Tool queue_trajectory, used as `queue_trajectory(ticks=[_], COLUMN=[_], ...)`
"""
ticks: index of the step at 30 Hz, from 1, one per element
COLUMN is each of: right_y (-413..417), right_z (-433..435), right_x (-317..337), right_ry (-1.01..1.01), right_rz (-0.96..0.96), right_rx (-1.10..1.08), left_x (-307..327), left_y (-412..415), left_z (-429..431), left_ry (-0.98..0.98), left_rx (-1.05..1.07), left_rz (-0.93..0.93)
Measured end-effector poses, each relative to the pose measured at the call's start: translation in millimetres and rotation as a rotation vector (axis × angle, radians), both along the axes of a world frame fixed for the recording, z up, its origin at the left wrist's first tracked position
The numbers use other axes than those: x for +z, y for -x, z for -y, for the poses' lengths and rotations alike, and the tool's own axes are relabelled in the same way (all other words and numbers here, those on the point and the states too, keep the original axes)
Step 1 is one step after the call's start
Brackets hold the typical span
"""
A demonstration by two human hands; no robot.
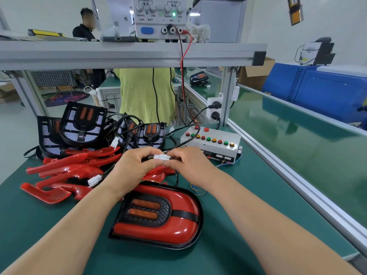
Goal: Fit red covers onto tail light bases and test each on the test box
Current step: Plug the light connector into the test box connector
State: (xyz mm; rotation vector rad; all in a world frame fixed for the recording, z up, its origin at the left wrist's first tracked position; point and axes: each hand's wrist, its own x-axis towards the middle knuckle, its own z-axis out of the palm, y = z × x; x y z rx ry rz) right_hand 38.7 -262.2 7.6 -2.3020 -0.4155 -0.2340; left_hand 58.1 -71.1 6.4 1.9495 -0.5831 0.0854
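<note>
Connector mating over the covered tail light (158, 215)
Beside loose red covers (65, 171), left hand (131, 169) and right hand (190, 165) each pinch 1 end of the white connector (161, 157) (whether fully seated, I cannot tell), test box (218, 135) beyond. A skewed push could bend pins, giving a false fail.

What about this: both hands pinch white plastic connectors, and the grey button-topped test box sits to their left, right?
No. In the head view the grey button-topped test box sits to their right; the left hand and right hand do pinch the white plastic connectors.
</note>
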Motion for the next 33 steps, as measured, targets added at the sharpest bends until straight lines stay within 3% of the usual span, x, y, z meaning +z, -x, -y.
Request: queue_trajectory(ticks=[13, 20, 25, 29, 33], right_y=[6, 3, 4, 0, -2], right_z=[1, 23, 29, 38, 46], right_x=[3, 2, -8, -17, -30], right_ry=[0.018, -0.041, 0.072, 0.272, 0.501], right_rz=[0.009, -0.027, -0.006, 0.054, -0.059], right_rx=[0.032, -0.114, -0.117, -0.183, -0.253], left_x=[7, 2, -2, -5, -6], left_y=[-1, -3, -3, -2, -1], left_z=[-6, -20, -26, -29, -34], left_ry=[0.015, 0.124, 0.114, 0.055, -0.015], left_rx=[-0.095, 0.087, 0.108, 0.122, 0.099], left_rz=[-0.075, -0.058, -0.064, -0.017, -0.037])
